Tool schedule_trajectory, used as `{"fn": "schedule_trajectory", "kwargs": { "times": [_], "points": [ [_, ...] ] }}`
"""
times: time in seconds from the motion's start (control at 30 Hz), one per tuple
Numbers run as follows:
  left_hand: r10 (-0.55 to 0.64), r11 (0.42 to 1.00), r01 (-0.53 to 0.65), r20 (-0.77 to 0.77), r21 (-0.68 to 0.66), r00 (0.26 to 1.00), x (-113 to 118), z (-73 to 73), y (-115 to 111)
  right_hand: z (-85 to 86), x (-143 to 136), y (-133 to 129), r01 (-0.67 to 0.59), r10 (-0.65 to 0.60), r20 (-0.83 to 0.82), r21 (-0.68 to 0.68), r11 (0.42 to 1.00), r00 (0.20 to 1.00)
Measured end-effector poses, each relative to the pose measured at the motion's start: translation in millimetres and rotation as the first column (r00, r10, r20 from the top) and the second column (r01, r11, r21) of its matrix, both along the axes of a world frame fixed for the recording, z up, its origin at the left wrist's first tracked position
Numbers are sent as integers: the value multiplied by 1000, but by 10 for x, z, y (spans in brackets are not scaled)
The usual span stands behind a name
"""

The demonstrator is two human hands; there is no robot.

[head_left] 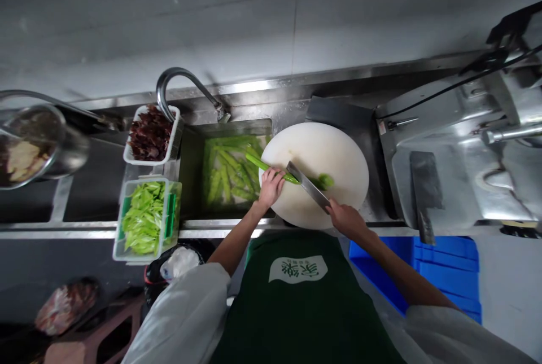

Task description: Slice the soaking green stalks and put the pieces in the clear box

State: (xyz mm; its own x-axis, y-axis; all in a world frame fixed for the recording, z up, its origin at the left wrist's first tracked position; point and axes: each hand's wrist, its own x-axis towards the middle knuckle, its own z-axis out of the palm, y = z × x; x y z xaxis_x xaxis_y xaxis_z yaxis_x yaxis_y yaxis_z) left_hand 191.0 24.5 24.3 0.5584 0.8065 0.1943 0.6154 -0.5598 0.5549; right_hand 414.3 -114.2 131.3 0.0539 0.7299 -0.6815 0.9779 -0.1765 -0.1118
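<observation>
A long green vegetable stalk [256, 161] lies across the left part of a round white cutting board [313, 211]. My left hand [271, 186] is closed over the stalk near the board's left edge. In my right hand [344, 217] is the handle of a cleaver [309, 186], fingers wrapped round it. The blade crosses the board diagonally, at the right end of the stalk. Cut green pieces [325, 180] lie just beyond the blade. More green stalks [231, 175] sit in water in the sink [190, 183] to the left of the board.
A curved faucet [186, 73] rises behind the sink. At left are a tub of dark red leaves [149, 134], a container of sliced greens [144, 217] and a metal pot [71, 149]. A second cleaver [425, 183] rests on the metal machine at right, above blue crates [446, 273].
</observation>
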Motion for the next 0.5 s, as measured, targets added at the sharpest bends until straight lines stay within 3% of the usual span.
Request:
{"fn": "schedule_trajectory", "kwargs": {
  "times": [0.13,0.2,0.33,0.5],
  "points": [
    [-51,999,52,85,1,995,194,-52,-195,102,85,-134,-3,4,5,-25,1000,1000],
    [6,999,-10,132,31,991,209,-70,-217,172,55,-184,-14,14,15,-25,1000,1000],
    [183,975,-201,164,99,969,10,-69,-48,290,-61,-200,-26,28,42,-25,999,999],
    [131,981,-144,104,129,986,-277,-32,140,382,-167,-126,-21,22,43,-41,999,999]
  ]
}}
